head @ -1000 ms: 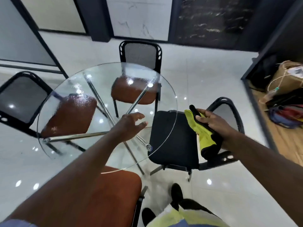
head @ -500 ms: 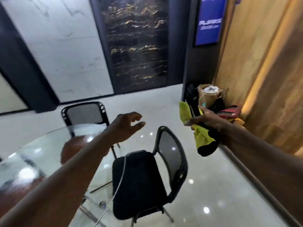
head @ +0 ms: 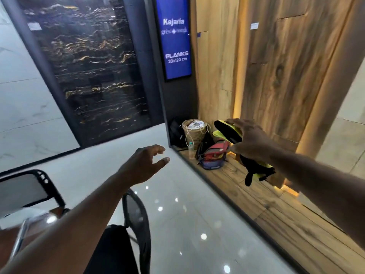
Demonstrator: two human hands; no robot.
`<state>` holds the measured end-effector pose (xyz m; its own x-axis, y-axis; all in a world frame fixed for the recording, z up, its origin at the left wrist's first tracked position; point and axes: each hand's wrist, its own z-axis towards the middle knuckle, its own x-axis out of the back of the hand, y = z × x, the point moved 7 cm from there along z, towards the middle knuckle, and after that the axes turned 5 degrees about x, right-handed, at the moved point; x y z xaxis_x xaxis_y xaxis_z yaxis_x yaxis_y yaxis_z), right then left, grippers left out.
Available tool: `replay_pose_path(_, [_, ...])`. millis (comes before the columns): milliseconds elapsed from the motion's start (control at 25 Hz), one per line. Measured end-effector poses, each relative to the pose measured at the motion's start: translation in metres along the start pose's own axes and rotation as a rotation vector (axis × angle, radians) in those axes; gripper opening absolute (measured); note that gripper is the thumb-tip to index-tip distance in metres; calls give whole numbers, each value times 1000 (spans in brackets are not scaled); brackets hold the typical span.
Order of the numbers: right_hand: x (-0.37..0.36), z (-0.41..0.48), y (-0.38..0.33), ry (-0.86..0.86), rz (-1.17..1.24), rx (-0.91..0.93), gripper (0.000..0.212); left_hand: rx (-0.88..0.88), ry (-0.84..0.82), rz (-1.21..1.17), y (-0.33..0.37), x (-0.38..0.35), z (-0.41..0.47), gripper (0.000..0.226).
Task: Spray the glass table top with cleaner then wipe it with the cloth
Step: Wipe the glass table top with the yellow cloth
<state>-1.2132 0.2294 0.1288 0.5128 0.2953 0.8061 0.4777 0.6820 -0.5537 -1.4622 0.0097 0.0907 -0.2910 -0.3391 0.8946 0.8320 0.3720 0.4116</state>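
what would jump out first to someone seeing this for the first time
The bright yellow and black cloth gripped in the right hand, centre right before the wood-look wall, draws the eye first. Next is the blue sign at top centre, with a pile of bags on the plank floor below it. The left hand reaches out empty at mid-frame.

Tile showroom, indoors: blue wall sign reads "Kajaria" and "PLANKS 20x120 cm". Tall display slabs stand side by side, black slab w/ gold veins & white marble slab. Wood-look planks cover wall, w/ small label tag. Glossy pale floor.
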Motion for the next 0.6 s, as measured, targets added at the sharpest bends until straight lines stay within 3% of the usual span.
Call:
replay_pose_path(240, [22, 77, 79, -37, -158, -54, 95, -38, 15, 57, 32, -33, 104, 64])
replay_pose_path(600, [-10, 290, 140, -106, -140, -118, 89, -69, 9, 18, -27, -64, 322, 61])
